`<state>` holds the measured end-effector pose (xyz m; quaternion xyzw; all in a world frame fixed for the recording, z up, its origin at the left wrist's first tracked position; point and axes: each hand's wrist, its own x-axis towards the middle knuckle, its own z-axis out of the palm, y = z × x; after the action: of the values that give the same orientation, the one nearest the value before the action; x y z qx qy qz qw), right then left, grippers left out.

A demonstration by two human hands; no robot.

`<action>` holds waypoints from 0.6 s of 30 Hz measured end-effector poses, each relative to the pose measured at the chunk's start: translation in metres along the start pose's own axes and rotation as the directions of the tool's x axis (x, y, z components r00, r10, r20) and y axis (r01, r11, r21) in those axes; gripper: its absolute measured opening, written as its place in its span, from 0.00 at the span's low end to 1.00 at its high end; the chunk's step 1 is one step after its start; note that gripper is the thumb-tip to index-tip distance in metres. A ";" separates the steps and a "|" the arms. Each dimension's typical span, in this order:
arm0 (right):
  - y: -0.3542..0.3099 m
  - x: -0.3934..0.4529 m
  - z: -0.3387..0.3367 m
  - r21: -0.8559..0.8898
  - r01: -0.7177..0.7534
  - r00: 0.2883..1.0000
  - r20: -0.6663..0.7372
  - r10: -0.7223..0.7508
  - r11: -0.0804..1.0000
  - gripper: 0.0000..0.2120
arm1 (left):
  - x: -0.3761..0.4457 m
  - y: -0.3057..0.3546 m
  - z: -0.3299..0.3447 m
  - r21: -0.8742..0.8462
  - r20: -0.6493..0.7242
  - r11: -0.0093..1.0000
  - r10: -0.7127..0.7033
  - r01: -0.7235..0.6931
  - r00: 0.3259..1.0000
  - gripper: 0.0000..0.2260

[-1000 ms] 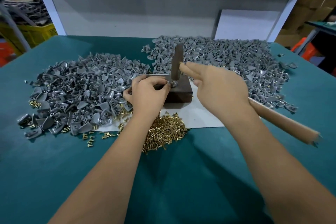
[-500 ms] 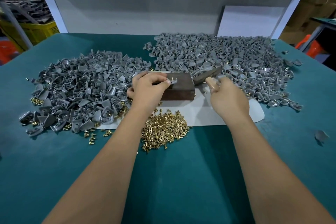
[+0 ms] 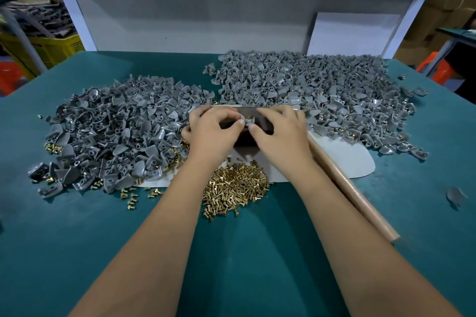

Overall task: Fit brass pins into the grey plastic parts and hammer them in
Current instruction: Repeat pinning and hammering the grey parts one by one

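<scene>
step: seat pin in part [image 3: 246, 121] on block [image 3: 260, 123] | left hand [image 3: 213, 131] pinches part | right hand [image 3: 280, 134] pinches it too | tip: keep pin upright, part flat | hammer [image 3: 347, 188] lies on worktop [image 3: 103, 226]

A single head-worn wide-angle view looks forward and down — close over the green table [image 3: 77, 252], hands at centre.

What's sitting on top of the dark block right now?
One grey plastic part with brass showing in it, pinched by the left hand and right hand. The hands cover most of the dark block.
</scene>
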<state>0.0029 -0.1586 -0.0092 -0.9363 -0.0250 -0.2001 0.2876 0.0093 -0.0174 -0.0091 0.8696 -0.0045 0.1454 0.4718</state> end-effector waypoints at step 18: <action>-0.002 0.011 0.016 -0.104 -0.196 0.928 -0.342 0.150 0.975 0.28 | 0.000 -0.001 0.003 -0.130 0.027 0.991 -0.008 0.011 1.000 0.08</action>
<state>0.0185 -0.1487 -0.0161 -0.9051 0.1201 -0.3301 0.2398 0.0105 -0.0191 -0.0112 0.8389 -0.0161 0.1309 0.5281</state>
